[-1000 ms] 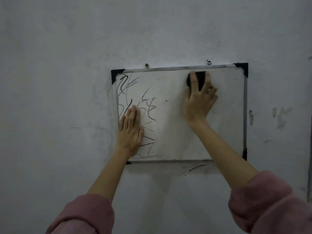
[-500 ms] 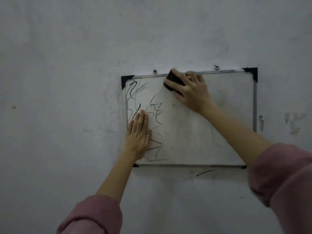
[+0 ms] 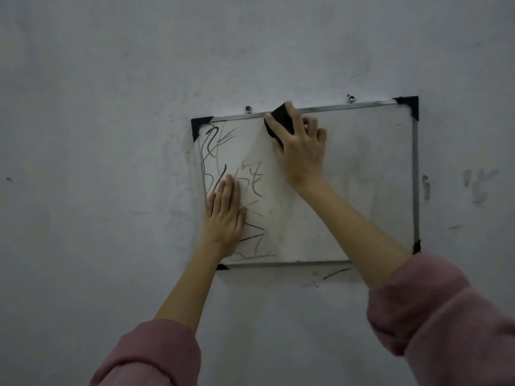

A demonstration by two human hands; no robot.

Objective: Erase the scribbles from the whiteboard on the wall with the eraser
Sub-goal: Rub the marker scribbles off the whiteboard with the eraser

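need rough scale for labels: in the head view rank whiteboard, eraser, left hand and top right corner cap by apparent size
1. whiteboard
2. left hand
3. eraser, partly hidden under the right hand
4. top right corner cap

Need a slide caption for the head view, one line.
Right hand presses the eraser at the whiteboard's top edge; left hand lies flat over the remaining scribbles.

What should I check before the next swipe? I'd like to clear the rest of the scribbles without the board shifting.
1. Eraser gripped by right hand: ok.
2. Eraser against the whiteboard at its top edge: ok.
3. Left hand flat on the board, steadying it: ok.
4. Scribbles remaining on the left part: not ok.
5. Left hand covering some scribbles: not ok, must move.
6. Hooks holding firmly: cannot tell.
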